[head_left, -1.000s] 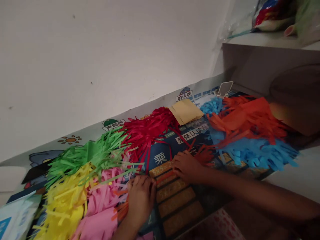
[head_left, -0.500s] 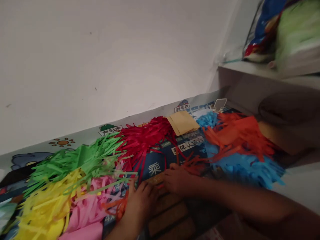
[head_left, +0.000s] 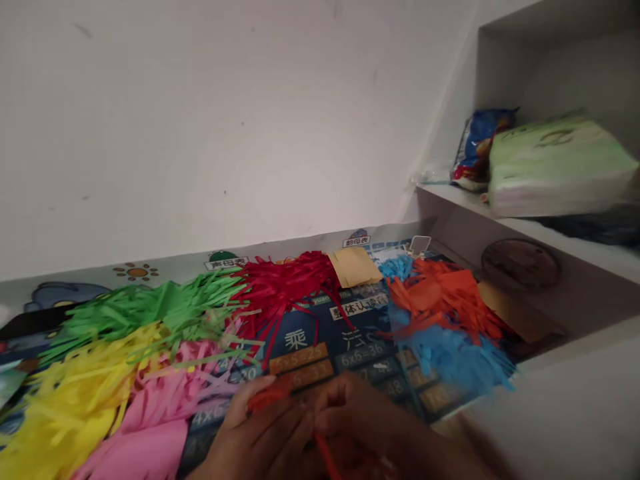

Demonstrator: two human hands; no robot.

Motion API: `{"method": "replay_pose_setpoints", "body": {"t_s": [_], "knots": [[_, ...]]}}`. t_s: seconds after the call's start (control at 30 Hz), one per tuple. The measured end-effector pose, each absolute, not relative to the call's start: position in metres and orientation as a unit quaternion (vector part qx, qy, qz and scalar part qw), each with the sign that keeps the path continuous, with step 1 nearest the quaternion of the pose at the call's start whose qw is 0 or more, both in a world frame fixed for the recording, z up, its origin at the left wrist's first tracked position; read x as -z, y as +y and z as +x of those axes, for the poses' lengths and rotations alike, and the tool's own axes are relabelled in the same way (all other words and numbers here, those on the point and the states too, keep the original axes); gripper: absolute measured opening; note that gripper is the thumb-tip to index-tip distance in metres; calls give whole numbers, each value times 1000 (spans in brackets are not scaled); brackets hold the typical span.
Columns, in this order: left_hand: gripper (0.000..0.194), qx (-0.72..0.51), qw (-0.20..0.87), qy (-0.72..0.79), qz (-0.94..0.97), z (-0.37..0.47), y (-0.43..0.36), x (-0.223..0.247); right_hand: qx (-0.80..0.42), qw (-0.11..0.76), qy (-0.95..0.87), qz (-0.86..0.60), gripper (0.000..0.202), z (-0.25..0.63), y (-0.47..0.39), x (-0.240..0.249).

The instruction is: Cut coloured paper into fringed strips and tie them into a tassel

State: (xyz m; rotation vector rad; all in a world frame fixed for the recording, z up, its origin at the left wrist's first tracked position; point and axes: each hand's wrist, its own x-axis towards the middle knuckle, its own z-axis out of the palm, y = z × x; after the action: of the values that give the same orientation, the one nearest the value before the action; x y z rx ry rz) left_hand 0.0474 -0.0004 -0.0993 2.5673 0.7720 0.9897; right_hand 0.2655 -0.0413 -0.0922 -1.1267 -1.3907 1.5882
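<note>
Against a smooth pale wall (head_left: 225,133), two hands work orange paper over a printed mat.

The flat, dark mat (head_left: 360,367) carries heaps of soft, curling paper fringe: yellow (head_left: 75,407), green (head_left: 150,307), pink (head_left: 165,400), crimson (head_left: 290,277), orange-red (head_left: 445,297) and blue (head_left: 455,353). At the near edge, the left hand (head_left: 263,437) curls closed around crumpled orange paper (head_left: 270,397), bunched by its thumb; the right hand (head_left: 355,413) is bent inward beside it, fingertips drawn together and touching the left. A thin red-orange strip (head_left: 327,457) hangs below them; blur hides whose fingers grip it. Flat tan sheets (head_left: 353,267) lie beside the crimson fringe. Bare mat shows ahead of the hands, between pink and blue; its right edge slants past the blue.
</note>
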Motion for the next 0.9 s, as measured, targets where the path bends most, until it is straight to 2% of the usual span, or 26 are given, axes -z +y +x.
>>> {"method": "replay_pose_setpoints", "body": {"t_s": [0.07,0.13,0.23,0.37,0.57,0.63,0.7,0.73,0.83,0.9], "knots": [[24,-375,115,241,888,55,-5,104,-669,435,-422,-430,18,256,-44,99],[22,-404,116,260,869,66,-10,106,-625,495,-397,-455,15,247,-47,107],[22,-424,185,333,821,83,-19,107,-526,552,-394,-513,15,236,-52,118],[22,-449,274,381,760,95,-28,107,-425,585,-405,-559,14,230,-56,125],[20,-441,393,367,718,90,-24,104,-342,571,-528,-527,12,235,-61,127],[21,-417,444,366,703,84,-20,105,-323,521,-571,-546,18,251,-46,127],[23,-412,504,371,662,76,-16,107,-262,414,-598,-635,25,280,-15,126],[25,-415,540,376,628,73,-14,108,-199,331,-586,-712,27,300,5,126],[35,-408,647,406,500,69,-11,111,-116,266,-553,-781,22,360,69,127],[41,-378,677,435,459,70,-8,113,-93,212,-553,-800,16,387,100,132]]}}
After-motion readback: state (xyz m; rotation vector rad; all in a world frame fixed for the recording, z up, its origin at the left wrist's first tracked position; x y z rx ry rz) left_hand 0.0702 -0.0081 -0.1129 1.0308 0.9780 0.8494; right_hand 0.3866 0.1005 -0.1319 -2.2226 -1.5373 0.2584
